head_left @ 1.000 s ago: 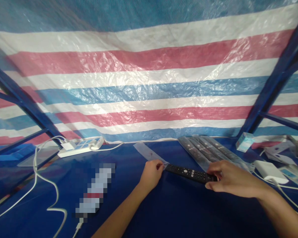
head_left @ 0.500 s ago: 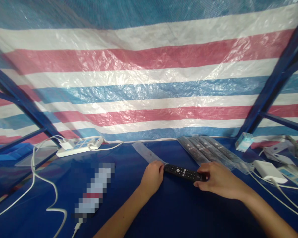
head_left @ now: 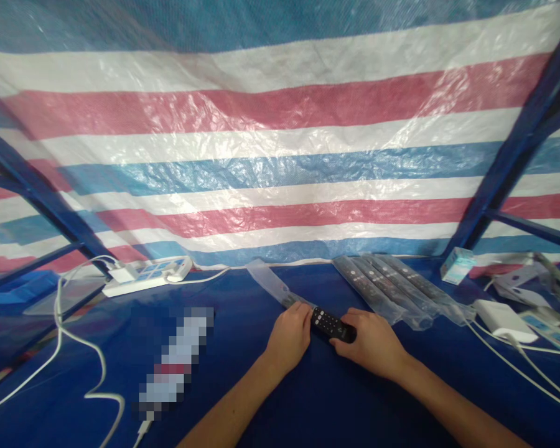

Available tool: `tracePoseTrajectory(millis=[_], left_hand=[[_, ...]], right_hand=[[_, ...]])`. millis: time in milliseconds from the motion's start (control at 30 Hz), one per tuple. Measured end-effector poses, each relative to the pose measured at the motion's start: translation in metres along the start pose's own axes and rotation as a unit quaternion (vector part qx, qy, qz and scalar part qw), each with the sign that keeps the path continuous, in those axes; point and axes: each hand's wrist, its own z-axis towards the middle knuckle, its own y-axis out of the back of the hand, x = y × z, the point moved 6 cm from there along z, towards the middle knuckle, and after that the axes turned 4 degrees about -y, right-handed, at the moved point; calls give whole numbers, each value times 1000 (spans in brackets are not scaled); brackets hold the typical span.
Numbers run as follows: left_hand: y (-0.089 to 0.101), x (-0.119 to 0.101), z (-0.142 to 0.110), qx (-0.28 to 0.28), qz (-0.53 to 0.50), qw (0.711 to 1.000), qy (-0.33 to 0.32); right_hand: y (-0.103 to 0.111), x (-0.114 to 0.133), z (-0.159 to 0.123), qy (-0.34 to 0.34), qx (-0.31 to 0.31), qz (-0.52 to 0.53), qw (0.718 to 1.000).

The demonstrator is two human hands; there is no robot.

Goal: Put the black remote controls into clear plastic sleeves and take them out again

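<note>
A black remote control (head_left: 327, 322) lies between my hands, its far end inside a clear plastic sleeve (head_left: 267, 281). My left hand (head_left: 289, 331) is closed on the mouth of the sleeve, where the remote goes in; its fingers cover that edge. My right hand (head_left: 371, 341) grips the near end of the remote between thumb and fingers. Behind my right hand, several more remotes in clear sleeves (head_left: 382, 280) lie side by side at the back of the blue table (head_left: 308, 398).
A white power strip (head_left: 144, 277) with plugs and cables sits at the back left. A blurred-out device (head_left: 175, 361) with a cable lies left of my arm. To the right are a small box (head_left: 457, 266), a white adapter (head_left: 504, 320) and cables. Blue frame bars rise on both sides.
The remote has slid left, deeper into the sleeve, and less of it shows. My right hand has moved left with it, closer to my left hand, which stays at the sleeve's mouth.
</note>
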Motion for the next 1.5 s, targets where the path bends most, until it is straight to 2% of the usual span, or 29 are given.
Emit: tracePoseTrajectory(millis=[167,300,367,467,600,733,867,967,1067,1133,1200,1367,1500], left_hand=[[-6,-11,-4,24,-4,1000,-10],[-5,-11,-6,-6,-24,1000,-15],[-4,-9,-7,-17,-44,999,-21],[-3,-9,-8,-21,-65,997,-42],[-1,-14,-11,-17,-69,996,-62],[-5,-30,-18,-2,-72,994,-85],[-12,-58,-29,7,-109,982,-153],[-10,-64,-36,1,-101,984,-147],[-6,-57,-44,6,-50,991,-124],[-6,-52,-54,11,-13,991,-135],[-8,-48,-64,6,19,987,-161],[-17,-42,-75,-10,32,982,-188],[-20,-42,-71,9,16,983,-183]], right_hand=[[-8,3,7,2,-7,21,1000],[-5,-9,9,66,44,87,993],[-4,-19,10,68,64,101,990],[-2,-26,11,54,57,98,992],[-5,-18,10,50,37,87,994],[-11,-9,10,22,11,70,997],[-15,-8,12,0,-6,44,999],[-7,-14,9,30,27,55,998],[8,-17,3,93,66,130,985],[16,-15,1,86,41,166,981],[16,-9,2,45,-13,150,988],[-12,24,6,-1,-62,11,998],[-18,28,8,-14,-78,-38,996]])
